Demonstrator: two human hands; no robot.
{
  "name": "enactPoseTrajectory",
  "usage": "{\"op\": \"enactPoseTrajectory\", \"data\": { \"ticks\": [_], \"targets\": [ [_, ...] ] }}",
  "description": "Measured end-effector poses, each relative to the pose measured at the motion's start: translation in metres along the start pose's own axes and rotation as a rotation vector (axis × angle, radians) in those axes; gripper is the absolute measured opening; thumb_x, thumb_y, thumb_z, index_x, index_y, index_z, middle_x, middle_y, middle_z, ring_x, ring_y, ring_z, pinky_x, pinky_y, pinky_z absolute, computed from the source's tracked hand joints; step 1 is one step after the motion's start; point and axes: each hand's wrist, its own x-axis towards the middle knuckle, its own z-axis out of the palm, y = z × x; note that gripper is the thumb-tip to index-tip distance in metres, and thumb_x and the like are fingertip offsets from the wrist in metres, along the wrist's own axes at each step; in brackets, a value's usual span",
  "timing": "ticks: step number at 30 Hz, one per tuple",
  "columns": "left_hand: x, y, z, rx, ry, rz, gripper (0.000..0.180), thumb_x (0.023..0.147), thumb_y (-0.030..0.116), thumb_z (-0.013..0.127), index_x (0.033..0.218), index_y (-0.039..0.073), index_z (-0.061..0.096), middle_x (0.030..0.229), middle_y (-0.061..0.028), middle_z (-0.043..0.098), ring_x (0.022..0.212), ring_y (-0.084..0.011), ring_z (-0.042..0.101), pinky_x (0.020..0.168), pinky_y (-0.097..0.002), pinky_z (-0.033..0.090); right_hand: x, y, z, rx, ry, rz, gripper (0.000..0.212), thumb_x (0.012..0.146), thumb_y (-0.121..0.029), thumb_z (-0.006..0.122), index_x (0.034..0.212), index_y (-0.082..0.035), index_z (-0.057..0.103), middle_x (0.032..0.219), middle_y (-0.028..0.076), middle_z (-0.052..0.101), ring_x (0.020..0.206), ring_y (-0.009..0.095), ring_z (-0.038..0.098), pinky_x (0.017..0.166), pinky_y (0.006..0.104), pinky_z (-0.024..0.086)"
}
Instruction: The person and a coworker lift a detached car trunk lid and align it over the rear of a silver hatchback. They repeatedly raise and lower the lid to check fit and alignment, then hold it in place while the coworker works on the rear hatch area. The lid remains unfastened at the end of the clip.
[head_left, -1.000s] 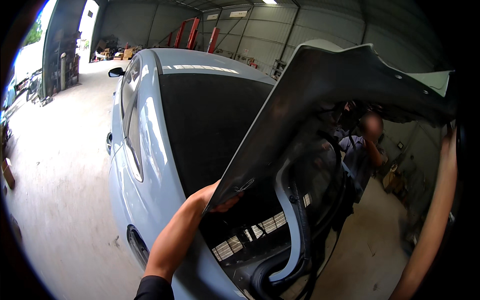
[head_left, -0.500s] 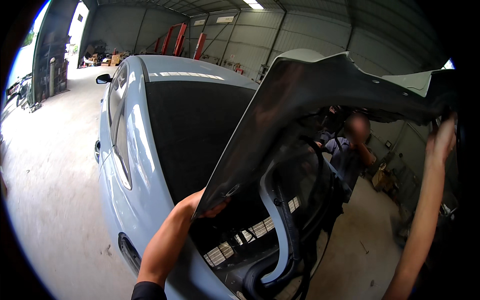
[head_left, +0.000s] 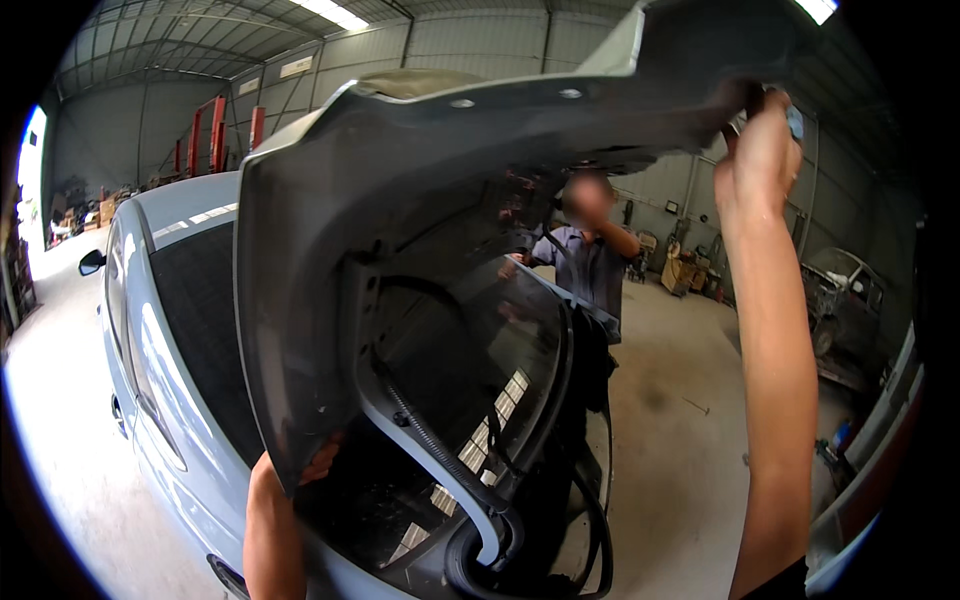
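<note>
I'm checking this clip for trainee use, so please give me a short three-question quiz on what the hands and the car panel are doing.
1. True or false: the right hand grips the upper edge of the raised grey panel.
2. Where is the left hand? A) on the floor B) at the panel's lower edge C) on the mirror
3. What stands behind the panel, on the far side of the car?

Key: 1 true. 2 B. 3 another person.

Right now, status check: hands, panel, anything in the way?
Left hand under lower edge of grey car panel; right hand gripping its upper corner. Panel raised above pale blue car. Co-worker behind it.
</note>
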Motion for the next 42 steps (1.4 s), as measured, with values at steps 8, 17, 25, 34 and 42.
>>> {"op": "enactPoseTrajectory", "data": {
  "ticks": [8,17,25,34,42],
  "targets": [
    [0.004,0.004,0.009,-0.078,-0.078,-0.029,0.046,0.090,0.046,0.046,0.087,0.001,0.051,0.050,-0.0062,0.042,0.032,-0.0122,0.036,0.029,-0.0237,0.024,0.005,0.004,-0.002,0.037,0.007,-0.113,0.018,0.090,-0.018,0.044,0.075,-0.010,0.038,0.069,-0.003,0.036,0.066,0.009,0.032,0.060,0.0269,0.030],
    [0.003,-0.001,-0.003,-0.060,-0.031,-0.064,0.044,0.089,0.044,0.047,0.088,0.000,0.051,0.052,-0.0074,0.044,0.032,-0.0141,0.034,0.030,-0.0262,0.026,0.005,0.002,-0.002,0.007,0.007,-0.050,0.016,0.091,-0.018,0.044,0.080,-0.008,0.047,0.079,-0.001,0.046,0.074,0.010,0.038,0.070,0.0275,0.034],
    [0.002,-0.002,-0.001,-0.094,-0.084,-0.036,0.044,0.092,0.043,0.042,0.090,0.000,0.052,0.052,-0.0063,0.043,0.033,-0.0147,0.034,0.031,-0.0265,0.026,0.010,0.009,-0.009,-0.058,-0.019,-0.125,0.022,0.093,-0.025,0.043,0.094,-0.004,0.044,0.084,0.004,0.045,0.080,0.013,0.042,0.075,0.0286,0.039],
    [-0.002,0.002,0.012,-0.074,-0.030,-0.071,0.040,0.093,0.041,0.040,0.088,0.002,0.050,0.050,-0.0044,0.041,0.032,-0.0139,0.034,0.031,-0.0254,0.026,0.010,0.006,-0.003,-0.023,-0.075,-0.072,0.019,0.092,-0.023,0.043,0.091,-0.004,0.043,0.079,0.003,0.043,0.073,0.011,0.039,0.067,0.0278,0.037],
    [0.000,0.005,0.015,-0.001,-0.013,-0.061,0.040,0.092,0.041,0.040,0.087,0.003,0.050,0.050,-0.0050,0.041,0.031,-0.0148,0.034,0.030,-0.0271,0.026,0.007,0.005,-0.004,-0.008,-0.064,-0.078,0.016,0.092,-0.021,0.043,0.089,-0.005,0.043,0.077,0.001,0.041,0.071,0.010,0.037,0.064,0.0266,0.035]
  ]
}}
